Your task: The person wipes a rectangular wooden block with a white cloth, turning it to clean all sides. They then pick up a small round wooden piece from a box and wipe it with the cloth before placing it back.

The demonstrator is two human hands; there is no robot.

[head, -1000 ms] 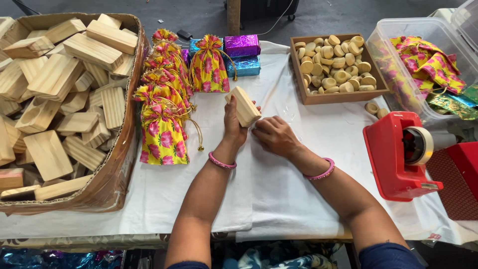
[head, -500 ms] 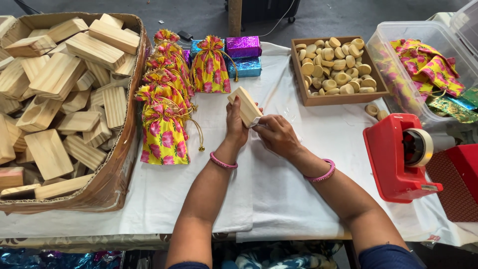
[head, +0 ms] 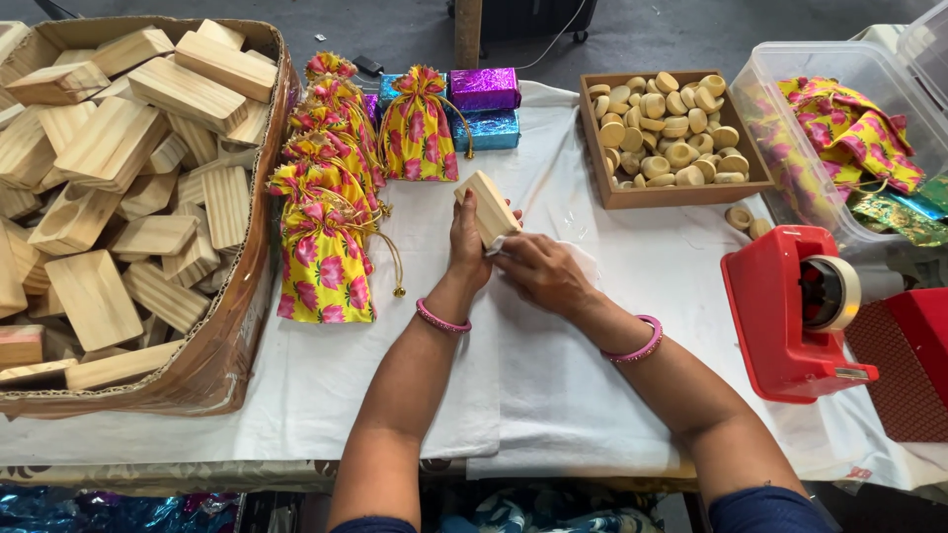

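Note:
My left hand point(head: 468, 245) grips a pale wooden block point(head: 486, 206) and holds it tilted above the white cloth point(head: 553, 395). My right hand point(head: 541, 273) sits just to its right, fingers pressed against the block's lower end with a bit of thin clear film or tape under them. Both wrists carry pink bangles. A row of yellow floral drawstring pouches point(head: 324, 259) stands just left of my left hand.
A large cardboard box point(head: 222, 365) of wooden blocks fills the left. A wooden tray point(head: 652, 194) of round pale discs sits far right of centre, a red tape dispenser point(head: 795, 316) at right, a clear bin point(head: 790, 138) of floral cloth behind it. Shiny purple and blue wrapped boxes point(head: 484, 89) lie at the back.
The block has tipped slightly in my left hand, and my right hand has slid a little along its lower end. Otherwise nothing has moved.

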